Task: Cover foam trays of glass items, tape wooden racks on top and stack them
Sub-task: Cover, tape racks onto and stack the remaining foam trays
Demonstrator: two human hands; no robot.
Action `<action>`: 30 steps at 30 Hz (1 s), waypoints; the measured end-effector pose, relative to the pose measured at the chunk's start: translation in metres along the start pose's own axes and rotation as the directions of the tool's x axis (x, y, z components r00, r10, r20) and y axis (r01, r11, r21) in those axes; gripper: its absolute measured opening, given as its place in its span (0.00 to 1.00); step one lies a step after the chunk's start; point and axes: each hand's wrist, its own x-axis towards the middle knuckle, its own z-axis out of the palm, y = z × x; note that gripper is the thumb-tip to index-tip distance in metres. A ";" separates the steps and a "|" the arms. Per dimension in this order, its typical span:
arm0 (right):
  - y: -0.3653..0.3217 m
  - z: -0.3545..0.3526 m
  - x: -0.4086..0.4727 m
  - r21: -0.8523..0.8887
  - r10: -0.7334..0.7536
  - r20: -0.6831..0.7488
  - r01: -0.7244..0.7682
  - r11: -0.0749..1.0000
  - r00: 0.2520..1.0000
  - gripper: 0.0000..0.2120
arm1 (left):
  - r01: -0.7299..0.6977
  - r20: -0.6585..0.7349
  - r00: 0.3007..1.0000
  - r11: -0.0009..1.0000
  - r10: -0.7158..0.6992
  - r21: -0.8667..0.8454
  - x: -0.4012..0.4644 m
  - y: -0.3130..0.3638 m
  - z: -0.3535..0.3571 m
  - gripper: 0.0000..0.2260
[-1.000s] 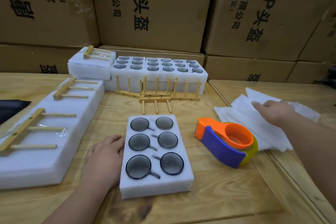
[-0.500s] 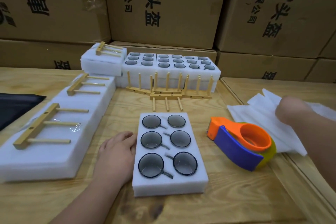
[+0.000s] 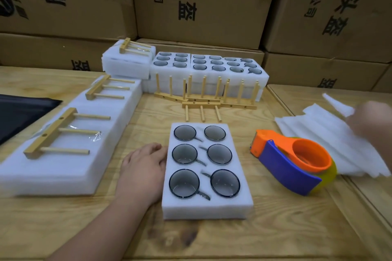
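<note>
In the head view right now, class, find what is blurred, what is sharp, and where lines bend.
Head view: the right hand on the foam sheets is motion-blurred; the left hand and foam tray are sharp; wide-angle distortion bows the cardboard boxes.

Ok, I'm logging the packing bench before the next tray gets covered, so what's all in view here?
open foam tray: one, white, front centre, six glass cups in its holes
glass cups: six, smoky grey, in that tray
uncovered trays at back: white, count unclear, glass in holes
covered foam blocks: white, left, wooden racks taped on top
taped wooden racks: three, tan, on the covered blocks
loose wooden racks: several, tan, between front and back trays
tape dispenser: one, orange, blue and yellow, right of tray
foam sheets: pile, white, far right
dark sheet: one, black, left edge
cardboard boxes: stacked, brown, behind
table: wooden
left hand: flat beside tray
right hand: blurred, on foam sheets
</note>
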 end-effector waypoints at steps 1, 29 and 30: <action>-0.001 -0.007 0.003 0.021 -0.019 -0.045 0.020 1.000 0.999 0.13 | 0.001 0.000 1.000 1.000 -0.001 -0.002 0.000 0.000 0.000 0.16; -0.109 0.004 -0.293 0.668 -0.639 -0.522 0.736 0.105 0.565 0.16 | -0.012 -0.007 1.000 1.000 0.012 0.003 0.002 -0.003 0.002 0.17; -0.113 -0.008 -0.289 0.702 -0.610 -0.526 0.707 0.080 0.592 0.16 | -0.009 -0.011 1.000 1.000 0.008 -0.006 0.003 -0.004 0.003 0.16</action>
